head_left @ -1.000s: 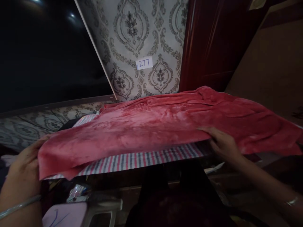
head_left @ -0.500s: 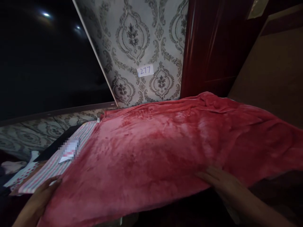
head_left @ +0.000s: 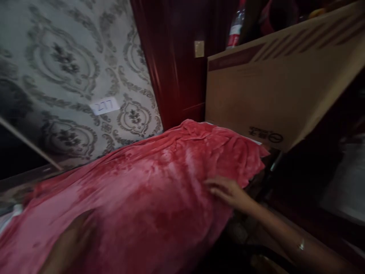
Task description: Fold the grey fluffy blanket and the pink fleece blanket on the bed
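Observation:
A red fleece blanket [head_left: 148, 190] with a soft, plush surface lies spread in front of me, mostly flat on the left and rucked into folds towards its far right end. My right hand [head_left: 228, 193] rests on its right part, near the front edge, with the fingers stretched out over the pile. Over the left part is my left hand [head_left: 72, 239], smeared by motion, so its finger shape is unclear. Whatever supports the blanket is mostly hidden beneath it.
A large cardboard box [head_left: 256, 87] stands beyond the blanket's right end, with a plastic bottle [head_left: 235, 32] behind its rim. Patterned wallpaper [head_left: 68, 57] bearing a paper label [head_left: 105, 105] and a dark red door frame [head_left: 176, 76] rise behind. A dark screen [head_left: 17, 152] is at left.
The view has swung right, bringing the box and bottle in. My left hand has gone from the blanket's left edge onto its surface. My right hand has shifted towards the folded right end.

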### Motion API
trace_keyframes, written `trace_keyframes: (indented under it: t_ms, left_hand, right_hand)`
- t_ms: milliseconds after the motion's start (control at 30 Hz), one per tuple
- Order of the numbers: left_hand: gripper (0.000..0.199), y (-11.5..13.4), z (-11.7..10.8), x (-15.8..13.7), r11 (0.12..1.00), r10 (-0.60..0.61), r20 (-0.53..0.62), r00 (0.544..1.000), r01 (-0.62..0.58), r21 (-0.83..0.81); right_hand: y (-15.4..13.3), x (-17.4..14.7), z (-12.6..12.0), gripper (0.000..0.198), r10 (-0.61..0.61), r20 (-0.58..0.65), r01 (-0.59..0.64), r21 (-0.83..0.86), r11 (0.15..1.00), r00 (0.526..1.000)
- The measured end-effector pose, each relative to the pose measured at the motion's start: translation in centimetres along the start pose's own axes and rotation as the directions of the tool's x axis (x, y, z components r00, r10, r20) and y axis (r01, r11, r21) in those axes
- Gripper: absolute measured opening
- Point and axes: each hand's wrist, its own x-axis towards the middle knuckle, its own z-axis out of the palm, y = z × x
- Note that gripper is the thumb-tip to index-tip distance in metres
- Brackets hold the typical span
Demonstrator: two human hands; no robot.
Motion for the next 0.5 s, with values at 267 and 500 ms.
trace_keyframes:
  t_ms: [267, 500]
  left_hand:
    - [0.058, 20.9, 8.4, 8.6, 0.866, 0.496, 0.189, 0.847, -0.498, -0.04]
    - [0.056, 24.9, 11.1, 7.3, 0.875, 0.432, 0.161, 0.888, -0.455, 0.163]
  right_hand:
    - [13.0, 1.1, -13.5, 0.058, 0.424, -0.794, -0.741, -0.049, 0.67, 0.436]
    - [14.8, 3.4, -15.8, 0.056, 0.6, -0.698, -0.897, -0.145, 0.417, 0.391]
